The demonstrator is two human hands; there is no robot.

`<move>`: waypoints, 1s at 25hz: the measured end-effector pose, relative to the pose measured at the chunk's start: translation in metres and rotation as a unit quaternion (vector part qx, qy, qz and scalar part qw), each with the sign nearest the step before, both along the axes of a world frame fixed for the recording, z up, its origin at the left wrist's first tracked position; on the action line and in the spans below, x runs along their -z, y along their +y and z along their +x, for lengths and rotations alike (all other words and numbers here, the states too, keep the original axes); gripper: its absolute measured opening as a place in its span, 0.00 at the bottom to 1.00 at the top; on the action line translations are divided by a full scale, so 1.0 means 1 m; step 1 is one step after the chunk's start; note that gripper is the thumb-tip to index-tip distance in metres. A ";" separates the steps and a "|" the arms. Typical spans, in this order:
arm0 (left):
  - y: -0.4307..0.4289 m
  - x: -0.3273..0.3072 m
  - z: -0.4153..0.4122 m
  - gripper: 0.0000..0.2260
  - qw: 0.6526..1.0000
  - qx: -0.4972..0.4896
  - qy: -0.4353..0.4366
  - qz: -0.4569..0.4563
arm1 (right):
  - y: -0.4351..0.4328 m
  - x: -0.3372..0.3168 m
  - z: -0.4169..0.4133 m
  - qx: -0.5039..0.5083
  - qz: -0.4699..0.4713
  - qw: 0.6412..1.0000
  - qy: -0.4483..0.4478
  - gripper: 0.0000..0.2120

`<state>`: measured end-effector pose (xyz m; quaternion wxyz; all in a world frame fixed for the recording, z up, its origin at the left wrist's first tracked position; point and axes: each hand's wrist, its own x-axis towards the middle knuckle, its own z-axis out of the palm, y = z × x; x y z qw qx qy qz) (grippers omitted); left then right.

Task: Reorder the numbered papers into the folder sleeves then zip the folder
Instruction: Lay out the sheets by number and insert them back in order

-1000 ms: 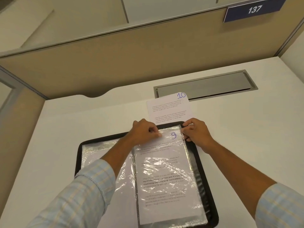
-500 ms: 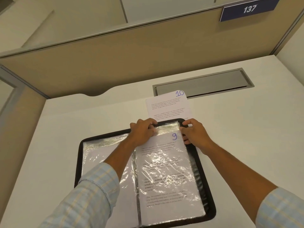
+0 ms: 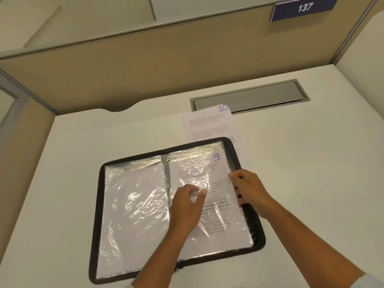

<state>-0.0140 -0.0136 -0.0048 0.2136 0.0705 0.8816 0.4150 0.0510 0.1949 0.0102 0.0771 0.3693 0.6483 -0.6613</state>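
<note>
Both hands have slid down from the top of the clear plastic sleeve (image 3: 195, 151), so the white paper marked 9 (image 3: 207, 175) now sits fully inside it, in the open black zip folder (image 3: 99, 204). The left hand (image 3: 185, 206) rests bent fingers on it; I cannot tell if they pinch. The right hand (image 3: 249, 190) grips its edge. The white paper marked 10 (image 3: 207, 125) waits behind, likely next.

The blue sign (image 3: 304, 7) shows "137". The loose paper (image 3: 207, 125) carries a handwritten "10", and the sleeved paper (image 3: 199, 169) a "9". Their printed lines are too small to read.
</note>
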 end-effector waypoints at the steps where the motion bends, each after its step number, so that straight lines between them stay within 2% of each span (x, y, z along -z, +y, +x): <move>1: -0.002 -0.005 0.008 0.13 0.999 0.003 -0.043 0.026 | -0.009 -0.005 0.005 0.005 -0.012 1.000 0.018 0.10; 5: 0.000 -0.018 0.014 0.25 0.988 0.022 -0.128 0.087 | -0.046 -0.016 0.021 -0.006 -0.066 0.994 0.089 0.14; 7: -0.002 -0.020 0.011 0.22 0.982 0.011 -0.148 0.115 | -0.065 -0.014 0.025 -0.039 -0.055 0.991 0.114 0.14; 9: -0.006 -0.022 0.006 0.11 0.984 -0.025 -0.139 0.113 | -0.077 -0.008 0.025 -0.040 -0.038 0.990 0.133 0.13; 10: -0.010 -0.024 0.003 0.05 0.983 -0.046 -0.139 0.110 | -0.080 -0.001 0.024 -0.038 -0.008 0.990 0.137 0.12; 13: -0.028 -0.021 -0.005 0.07 0.972 -0.095 -0.180 0.120 | -0.082 0.035 0.027 -0.071 0.189 0.970 0.133 0.13; 15: -0.044 -0.018 -0.011 0.06 0.960 -0.125 -0.209 0.142 | -0.083 0.056 0.030 -0.134 0.318 0.932 0.113 0.17; 18: -0.076 -0.016 -0.024 0.05 0.959 -0.137 -0.205 0.141 | -0.092 0.067 0.039 -0.208 0.434 0.873 0.071 0.25; 20: -0.102 -0.014 -0.036 0.08 0.958 -0.146 -0.201 0.142 | -0.098 0.074 0.046 -0.235 0.486 0.840 0.052 0.27; 23: -0.147 -0.013 -0.050 0.21 0.952 -0.180 -0.201 0.142 | -0.103 0.083 0.050 -0.258 0.520 0.814 0.028 0.30; 24: -0.163 -0.009 -0.055 0.22 0.950 -0.197 -0.199 0.139 | -0.105 0.082 0.050 -0.253 0.518 0.817 0.023 0.31; 25: -0.177 -0.010 -0.059 0.17 0.947 -0.210 -0.195 0.143 | -0.106 0.079 0.048 -0.245 0.516 0.821 0.024 0.32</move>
